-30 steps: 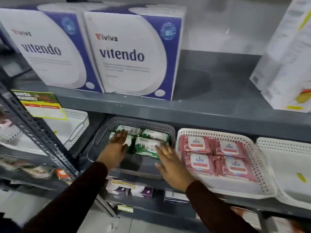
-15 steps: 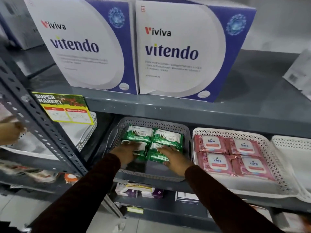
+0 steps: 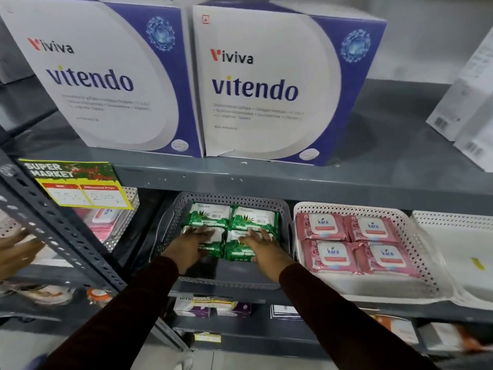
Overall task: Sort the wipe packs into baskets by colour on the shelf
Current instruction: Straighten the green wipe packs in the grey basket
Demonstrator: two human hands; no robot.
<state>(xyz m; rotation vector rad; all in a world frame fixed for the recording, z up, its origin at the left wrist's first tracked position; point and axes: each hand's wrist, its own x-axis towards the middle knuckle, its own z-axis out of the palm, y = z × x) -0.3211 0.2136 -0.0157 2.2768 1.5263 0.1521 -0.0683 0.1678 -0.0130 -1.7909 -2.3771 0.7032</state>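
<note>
Under both palms: four green wipe packs [image 3: 231, 231] in a two-by-two block inside the grey basket [image 3: 285, 212]. Our left hand [image 3: 190, 245] and right hand [image 3: 262, 249] lie flat, fingers spread, pressing and gripping nothing. Pink packs [image 3: 352, 241] sit just right of our right hand. Risk, we judge: uneven pushing skews the near packs or slides the basket back.
</note>
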